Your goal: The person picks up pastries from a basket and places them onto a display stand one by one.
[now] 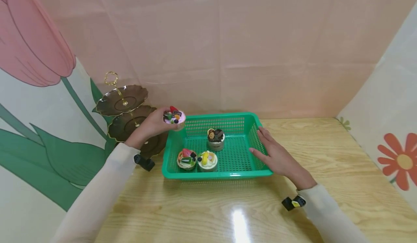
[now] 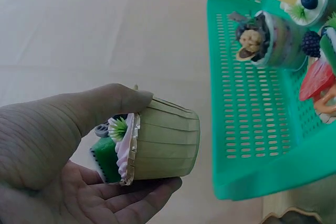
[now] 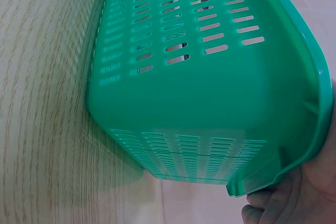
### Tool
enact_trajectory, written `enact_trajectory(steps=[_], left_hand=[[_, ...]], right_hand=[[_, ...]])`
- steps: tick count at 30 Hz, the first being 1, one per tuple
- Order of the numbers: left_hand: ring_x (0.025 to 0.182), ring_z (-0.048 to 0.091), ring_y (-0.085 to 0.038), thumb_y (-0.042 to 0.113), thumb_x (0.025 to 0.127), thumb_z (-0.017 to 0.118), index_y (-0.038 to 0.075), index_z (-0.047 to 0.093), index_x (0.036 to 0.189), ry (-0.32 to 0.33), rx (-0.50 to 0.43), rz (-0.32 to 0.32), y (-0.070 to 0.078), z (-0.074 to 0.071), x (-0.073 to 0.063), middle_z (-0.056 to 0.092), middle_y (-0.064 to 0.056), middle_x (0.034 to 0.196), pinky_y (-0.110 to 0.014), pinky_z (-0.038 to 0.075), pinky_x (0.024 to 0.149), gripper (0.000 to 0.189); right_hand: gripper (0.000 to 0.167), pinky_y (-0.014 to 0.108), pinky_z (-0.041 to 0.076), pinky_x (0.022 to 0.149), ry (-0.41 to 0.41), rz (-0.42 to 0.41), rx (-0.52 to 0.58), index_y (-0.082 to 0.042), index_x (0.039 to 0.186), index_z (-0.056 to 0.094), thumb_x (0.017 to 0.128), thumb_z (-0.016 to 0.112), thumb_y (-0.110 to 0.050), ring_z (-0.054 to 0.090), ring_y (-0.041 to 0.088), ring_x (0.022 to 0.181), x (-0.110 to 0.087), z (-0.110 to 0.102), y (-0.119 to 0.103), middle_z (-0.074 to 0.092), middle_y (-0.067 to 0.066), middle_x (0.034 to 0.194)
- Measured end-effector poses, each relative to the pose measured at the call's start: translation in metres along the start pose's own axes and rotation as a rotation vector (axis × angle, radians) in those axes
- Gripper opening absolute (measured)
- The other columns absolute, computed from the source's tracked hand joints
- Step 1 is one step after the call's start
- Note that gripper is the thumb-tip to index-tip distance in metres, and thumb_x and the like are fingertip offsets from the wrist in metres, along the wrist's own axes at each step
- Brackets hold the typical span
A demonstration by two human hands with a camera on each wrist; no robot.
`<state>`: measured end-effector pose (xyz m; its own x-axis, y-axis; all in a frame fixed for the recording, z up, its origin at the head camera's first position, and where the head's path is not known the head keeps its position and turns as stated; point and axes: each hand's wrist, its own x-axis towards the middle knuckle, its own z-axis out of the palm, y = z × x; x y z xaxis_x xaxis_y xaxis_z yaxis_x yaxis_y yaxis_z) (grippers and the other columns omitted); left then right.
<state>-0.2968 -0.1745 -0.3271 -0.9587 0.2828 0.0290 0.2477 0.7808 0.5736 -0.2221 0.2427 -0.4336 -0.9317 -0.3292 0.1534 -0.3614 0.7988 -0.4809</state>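
Note:
In the head view my left hand point(image 1: 155, 123) holds a pink-frosted cupcake point(image 1: 175, 119) above the far left corner of a green plastic basket point(image 1: 218, 175). The left wrist view shows the cupcake's pale pleated paper cup point(image 2: 168, 140) tipped on its side between thumb and fingers, beside the basket. My right hand point(image 1: 277, 156) rests at the basket's right rim, its fingers fairly straight and its thumb reaching over the inside. Inside the basket sit a chocolate-topped cupcake point(image 1: 216, 140), a yellow-topped one point(image 1: 207, 161) and one with red fruit point(image 1: 186, 160).
Left of the basket stands a dark tiered serving stand point(image 1: 122, 100) with gold edges and a ring handle, partly behind my left hand. The basket rests on a wood-grain table point(image 1: 195, 207). A pink cloth backdrop point(image 1: 247, 55) hangs behind it.

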Motion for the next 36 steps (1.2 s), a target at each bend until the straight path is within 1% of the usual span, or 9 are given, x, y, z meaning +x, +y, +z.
enact_trajectory(steps=[5,8,12,18,20,25,29,33,36], left_hand=[[0.104,0.058,-0.031,0.036,0.087,0.074,-0.004,0.044,0.141,0.035,0.004,-0.011,-0.003,-0.014,-0.005,0.059,-0.021,0.125,-0.044,0.051,0.09,0.074],[0.103,0.058,-0.03,0.038,0.088,0.072,0.0,0.043,0.143,0.053,-0.02,-0.032,-0.002,-0.021,-0.008,0.059,-0.02,0.126,-0.041,0.052,0.086,0.073],[0.105,0.059,-0.03,0.043,0.089,0.069,0.001,0.042,0.144,0.072,-0.038,-0.061,0.0,-0.029,-0.013,0.057,-0.02,0.128,-0.037,0.052,0.083,0.074],[0.109,0.057,-0.032,0.047,0.09,0.068,-0.001,0.038,0.146,0.116,-0.03,-0.083,0.002,-0.042,-0.022,0.055,-0.022,0.131,-0.04,0.05,0.088,0.079],[0.109,0.057,-0.031,0.047,0.09,0.068,-0.002,0.037,0.147,0.128,-0.038,-0.078,0.003,-0.048,-0.025,0.054,-0.023,0.132,-0.038,0.049,0.088,0.081],[0.103,0.056,-0.029,0.047,0.09,0.068,-0.003,0.037,0.147,0.152,-0.059,-0.059,0.008,-0.062,-0.029,0.055,-0.023,0.129,-0.029,0.048,0.077,0.082],[0.101,0.056,-0.027,0.048,0.09,0.068,-0.002,0.039,0.145,0.183,-0.072,-0.071,0.01,-0.072,-0.032,0.056,-0.021,0.126,-0.024,0.047,0.071,0.08],[0.105,0.056,-0.027,0.049,0.089,0.069,-0.001,0.041,0.144,0.199,-0.096,-0.086,0.011,-0.079,-0.033,0.056,-0.02,0.128,-0.024,0.046,0.076,0.079],[0.107,0.056,-0.027,0.05,0.089,0.069,0.0,0.042,0.144,0.203,-0.084,-0.089,0.01,-0.084,-0.034,0.056,-0.02,0.129,-0.024,0.045,0.079,0.079]], right_hand=[[0.086,0.063,0.023,0.116,0.001,0.0,0.004,0.0,0.158,0.014,0.101,0.047,-0.056,0.004,0.033,0.155,0.0,0.001,0.001,0.004,0.014,0.168],[0.086,0.063,0.023,0.116,0.005,-0.002,0.004,-0.001,0.158,0.014,0.101,0.047,-0.055,0.003,0.033,0.155,0.0,0.001,0.003,0.004,0.014,0.168],[0.085,0.063,0.023,0.116,0.006,-0.001,0.012,-0.002,0.158,0.014,0.101,0.047,-0.055,0.003,0.033,0.155,0.0,0.002,0.004,0.004,0.014,0.168],[0.085,0.064,0.024,0.115,0.004,-0.002,0.008,-0.003,0.159,0.014,0.101,0.047,-0.056,0.003,0.033,0.155,0.001,0.002,0.004,0.004,0.013,0.168],[0.085,0.063,0.024,0.115,0.005,-0.003,0.004,-0.003,0.159,0.014,0.101,0.047,-0.056,0.004,0.033,0.155,0.001,0.002,0.004,0.005,0.013,0.168],[0.085,0.063,0.024,0.115,0.007,-0.004,0.004,-0.003,0.158,0.014,0.101,0.047,-0.056,0.004,0.033,0.155,0.001,0.003,0.005,0.005,0.013,0.168],[0.085,0.063,0.024,0.116,0.008,-0.005,0.004,-0.002,0.158,0.014,0.101,0.047,-0.056,0.003,0.033,0.155,0.001,0.003,0.005,0.005,0.013,0.168],[0.085,0.062,0.024,0.116,0.009,-0.005,-0.002,-0.002,0.158,0.015,0.101,0.046,-0.056,0.004,0.033,0.155,0.001,0.003,0.005,0.005,0.014,0.168],[0.085,0.063,0.024,0.116,0.007,-0.002,0.0,-0.002,0.158,0.015,0.101,0.047,-0.056,0.004,0.033,0.155,0.001,0.002,0.004,0.005,0.014,0.167]])
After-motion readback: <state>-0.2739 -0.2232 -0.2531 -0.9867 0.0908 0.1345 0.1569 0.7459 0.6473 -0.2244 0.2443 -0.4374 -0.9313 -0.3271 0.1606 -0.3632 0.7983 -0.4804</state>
